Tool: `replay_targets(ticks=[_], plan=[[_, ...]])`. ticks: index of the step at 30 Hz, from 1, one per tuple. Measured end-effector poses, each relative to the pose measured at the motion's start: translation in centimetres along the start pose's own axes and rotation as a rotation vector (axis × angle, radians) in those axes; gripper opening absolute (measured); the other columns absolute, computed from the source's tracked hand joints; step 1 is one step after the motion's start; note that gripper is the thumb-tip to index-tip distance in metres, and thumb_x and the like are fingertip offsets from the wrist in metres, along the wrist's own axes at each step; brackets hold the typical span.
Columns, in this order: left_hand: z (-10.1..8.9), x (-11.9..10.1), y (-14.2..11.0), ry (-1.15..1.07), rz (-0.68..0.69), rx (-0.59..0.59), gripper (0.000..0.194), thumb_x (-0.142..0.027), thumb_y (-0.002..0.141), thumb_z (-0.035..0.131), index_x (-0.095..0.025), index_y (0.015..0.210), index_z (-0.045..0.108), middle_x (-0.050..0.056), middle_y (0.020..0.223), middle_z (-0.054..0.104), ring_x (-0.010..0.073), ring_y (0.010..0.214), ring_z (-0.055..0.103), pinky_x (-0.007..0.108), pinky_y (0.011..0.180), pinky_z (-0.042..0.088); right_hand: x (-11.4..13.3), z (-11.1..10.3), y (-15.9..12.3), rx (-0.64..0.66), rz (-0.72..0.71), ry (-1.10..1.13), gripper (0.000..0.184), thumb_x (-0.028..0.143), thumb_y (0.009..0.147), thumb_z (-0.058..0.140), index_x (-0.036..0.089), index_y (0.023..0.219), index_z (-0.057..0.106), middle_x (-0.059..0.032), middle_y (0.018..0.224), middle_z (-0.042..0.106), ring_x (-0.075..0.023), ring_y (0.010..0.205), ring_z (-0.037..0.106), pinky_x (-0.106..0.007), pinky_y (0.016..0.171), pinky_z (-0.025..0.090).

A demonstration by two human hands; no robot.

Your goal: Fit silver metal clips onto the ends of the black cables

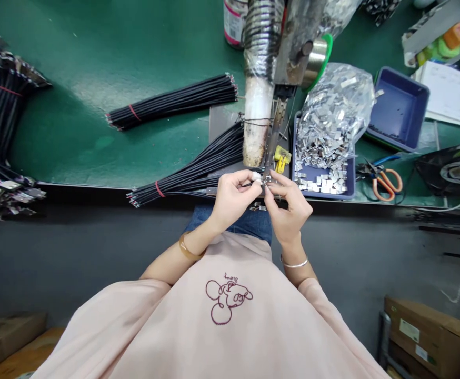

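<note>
My left hand (236, 197) is closed in a pinch at the table's front edge, with a short dark piece of black cable between thumb and forefinger. White wrapping covers one of its fingertips. Close beside it, my right hand (288, 206) pinches a small metal connector (267, 180); the fingertips hide most of it. Both hands meet just below a metal soldering arm (279, 118) and a white-wrapped hose nozzle (257, 121). A tied bundle of black cables (198, 163) fans out left of them. Several metal connectors (257, 206) lie at the edge under my hands.
Behind lies another black cable bundle (170, 102); more cables are heaped far left (1, 105). On the right are a blue tray of metal connectors (350, 181), a plastic bag (338, 100), a second tray (403, 100), orange-handled pliers (388, 184), a solder spool (319, 60) and a yellow piece (282, 158).
</note>
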State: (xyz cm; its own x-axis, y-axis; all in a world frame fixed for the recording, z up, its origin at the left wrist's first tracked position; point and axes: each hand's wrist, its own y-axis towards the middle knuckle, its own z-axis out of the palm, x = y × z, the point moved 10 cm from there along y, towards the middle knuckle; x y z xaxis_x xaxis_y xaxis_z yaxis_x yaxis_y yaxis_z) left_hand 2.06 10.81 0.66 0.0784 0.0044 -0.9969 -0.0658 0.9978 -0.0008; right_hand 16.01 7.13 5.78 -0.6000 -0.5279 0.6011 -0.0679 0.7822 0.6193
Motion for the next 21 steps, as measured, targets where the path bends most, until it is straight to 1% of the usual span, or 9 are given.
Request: replay_targets(ticks=[3, 7, 10, 13, 16, 19, 21], plan=[[0.1, -0.3, -0.2, 0.040, 0.013, 0.006, 0.012, -0.018, 0.075, 0.062, -0.013, 0.063, 0.062, -0.005, 0.057, 0.041, 0.0042, 0.052, 0.027, 0.017, 0.046, 0.023, 0.1, 0.0, -0.1, 0.007, -0.003, 0.005, 0.010, 0.013, 0.088, 0.066, 0.023, 0.089, 0.066, -0.0054, 0.114, 0.078, -0.0202, 0.103, 0.076, -0.037, 0.086, 0.064], [0.3, 0.4, -0.5, 0.067, -0.033, 0.032, 0.009, -0.017, 0.074, 0.061, -0.013, 0.066, 0.062, -0.006, 0.057, 0.040, 0.0043, 0.052, 0.027, 0.016, 0.047, 0.027, -0.4, -0.1, -0.2, -0.002, 0.026, 0.015, 0.011, 0.012, 0.088, 0.066, 0.023, 0.087, 0.064, -0.0032, 0.104, 0.079, -0.0191, 0.098, 0.077, -0.033, 0.079, 0.064], [0.2, 0.7, -0.5, 0.088, -0.035, 0.023, 0.012, -0.019, 0.077, 0.060, -0.013, 0.067, 0.062, -0.004, 0.060, 0.042, 0.0050, 0.054, 0.031, 0.016, 0.049, 0.030, -0.4, 0.0, 0.0, 0.000, 0.030, 0.011, 0.012, 0.011, 0.088, 0.067, 0.023, 0.088, 0.066, -0.0034, 0.103, 0.079, -0.0190, 0.099, 0.076, -0.035, 0.084, 0.063], [0.1, 0.3, -0.5, 0.111, -0.005, 0.008, 0.013, -0.020, 0.078, 0.060, -0.014, 0.066, 0.060, -0.004, 0.060, 0.041, 0.0061, 0.057, 0.033, 0.017, 0.051, 0.032, 0.0, -0.1, 0.3, -0.011, 0.023, 0.011, 0.012, 0.011, 0.088, 0.067, 0.023, 0.089, 0.067, -0.0040, 0.104, 0.079, -0.0196, 0.100, 0.076, -0.037, 0.087, 0.062], [0.3, 0.3, -0.5, 0.111, -0.011, 0.026, 0.011, -0.020, 0.076, 0.060, -0.014, 0.067, 0.060, -0.005, 0.058, 0.038, 0.0054, 0.054, 0.030, 0.017, 0.049, 0.029, 0.2, -0.3, 0.1, -0.016, 0.012, 0.012, 0.011, 0.012, 0.088, 0.067, 0.023, 0.087, 0.066, -0.0036, 0.102, 0.079, -0.0201, 0.100, 0.076, -0.036, 0.084, 0.063], [0.6, 0.7, -0.7, 0.096, -0.048, 0.062, 0.012, -0.021, 0.075, 0.060, -0.013, 0.066, 0.061, -0.006, 0.055, 0.035, 0.0048, 0.051, 0.026, 0.017, 0.047, 0.025, 0.1, -0.3, -0.3, -0.003, 0.000, -0.023, 0.010, 0.013, 0.089, 0.066, 0.024, 0.089, 0.065, -0.0037, 0.103, 0.079, -0.0188, 0.096, 0.077, -0.032, 0.077, 0.063], [0.8, 0.8, -0.8, 0.119, -0.046, 0.087, 0.013, -0.021, 0.077, 0.060, -0.013, 0.067, 0.061, -0.006, 0.055, 0.034, 0.0049, 0.051, 0.026, 0.017, 0.047, 0.024, 0.1, -0.4, -0.5, 0.007, -0.017, -0.055, 0.010, 0.014, 0.090, 0.066, 0.024, 0.091, 0.065, -0.0038, 0.104, 0.079, -0.0181, 0.094, 0.078, -0.030, 0.074, 0.062]])
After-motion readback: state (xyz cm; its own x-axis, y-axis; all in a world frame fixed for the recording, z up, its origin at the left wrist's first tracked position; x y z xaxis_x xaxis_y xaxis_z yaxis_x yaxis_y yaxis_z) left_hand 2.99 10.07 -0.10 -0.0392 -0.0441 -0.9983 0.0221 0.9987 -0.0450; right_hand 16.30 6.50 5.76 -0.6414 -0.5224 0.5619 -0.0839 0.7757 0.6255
